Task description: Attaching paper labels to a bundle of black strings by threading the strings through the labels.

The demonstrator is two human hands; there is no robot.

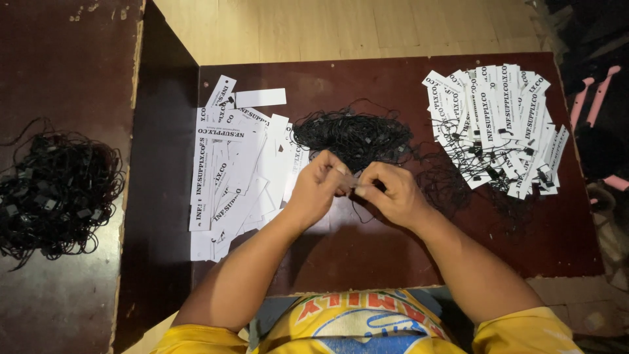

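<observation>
Your left hand [318, 187] and right hand [386, 190] meet, fingers pinching something too small to identify. Bare surface [367, 249] lies open beneath them.

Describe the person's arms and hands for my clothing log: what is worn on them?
Both hands, left and right, are bare: no gloves, rings or watch visible. The forearms are uncovered; short yellow sleeves end above the elbows.

White rectangular tags [236, 164] heaped left; strung tags [498, 124] right.
</observation>
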